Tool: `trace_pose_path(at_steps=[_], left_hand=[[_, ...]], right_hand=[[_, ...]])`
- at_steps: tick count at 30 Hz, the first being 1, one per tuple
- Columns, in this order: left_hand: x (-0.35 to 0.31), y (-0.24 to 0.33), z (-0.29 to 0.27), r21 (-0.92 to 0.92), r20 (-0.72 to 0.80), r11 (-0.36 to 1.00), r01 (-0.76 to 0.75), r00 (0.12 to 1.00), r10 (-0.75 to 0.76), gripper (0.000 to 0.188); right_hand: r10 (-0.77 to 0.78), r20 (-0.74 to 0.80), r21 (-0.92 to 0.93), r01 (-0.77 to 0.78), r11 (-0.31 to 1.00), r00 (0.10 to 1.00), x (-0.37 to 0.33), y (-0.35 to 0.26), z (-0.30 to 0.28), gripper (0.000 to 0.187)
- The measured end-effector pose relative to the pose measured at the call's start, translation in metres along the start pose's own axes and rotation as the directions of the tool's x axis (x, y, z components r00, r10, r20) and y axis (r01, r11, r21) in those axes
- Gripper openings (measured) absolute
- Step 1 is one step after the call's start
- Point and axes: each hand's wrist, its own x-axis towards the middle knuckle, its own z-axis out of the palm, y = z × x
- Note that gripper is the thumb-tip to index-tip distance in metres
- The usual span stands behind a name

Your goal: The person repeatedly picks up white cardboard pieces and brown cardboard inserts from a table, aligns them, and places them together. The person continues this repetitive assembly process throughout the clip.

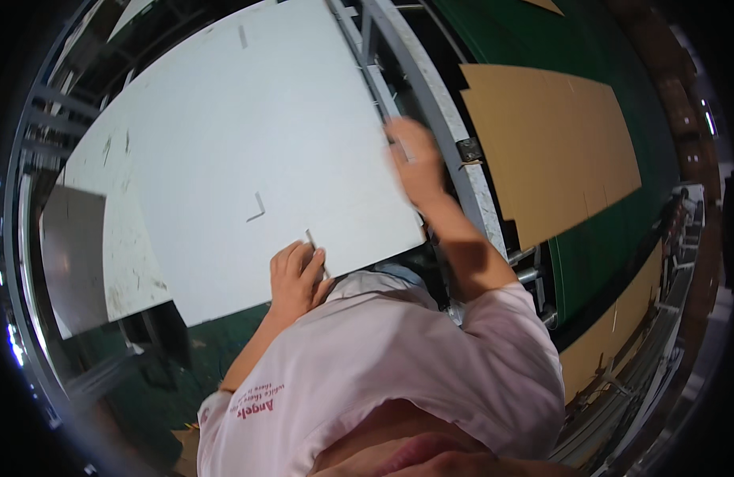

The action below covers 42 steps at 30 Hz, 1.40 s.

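Pale shirt (pixel 446 342) is filling my near view. Left hand (pixel 292 278) is touching the white sheet (pixel 216 167) beyond, right hand (pixel 419 165) blurring at its right edge, grips I cannot tell; uneven pushing could be skewing it.

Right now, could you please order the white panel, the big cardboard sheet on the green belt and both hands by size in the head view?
1. White panel
2. Cardboard sheet
3. Left hand and right hand: close in size; the right is blurred, so unranked.
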Motion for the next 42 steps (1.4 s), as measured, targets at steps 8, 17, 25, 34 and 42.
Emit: trace_pose_path(at_steps=[8, 17, 25, 34, 42], left_hand=[[-0.002, 0.007, -0.003, 0.094, 0.118, 0.995, 0.031, 0.992, -0.042, 0.062], [0.003, 0.012, -0.002, 0.163, 0.203, 0.979, 0.119, 0.967, -0.152, 0.060], [0.003, 0.019, 0.000, 0.196, 0.227, 0.967, 0.163, 0.952, -0.207, 0.067], [0.019, 0.019, -0.008, 0.237, 0.259, 0.958, 0.160, 0.940, -0.221, 0.065], [0.002, 0.021, -0.009, 0.205, 0.229, 0.962, 0.179, 0.947, -0.225, 0.061]], right_hand=[[0.590, -0.086, -0.978, -0.181, 0.104, 0.803, -0.135, 0.231, -0.238, 0.070], [-0.027, -0.075, -0.701, -0.033, 0.713, 0.997, 0.072, 0.231, -0.180, 0.030], [0.292, -0.742, 0.111, -0.318, 0.941, 0.604, 0.112, 0.199, -0.192, 0.032], [0.919, 0.203, 0.936, -0.344, -0.080, 0.339, 0.117, 0.442, -0.041, 0.026], [0.595, 0.220, 0.939, -0.333, 0.084, 0.773, 0.212, 0.250, -0.094, 0.030]])
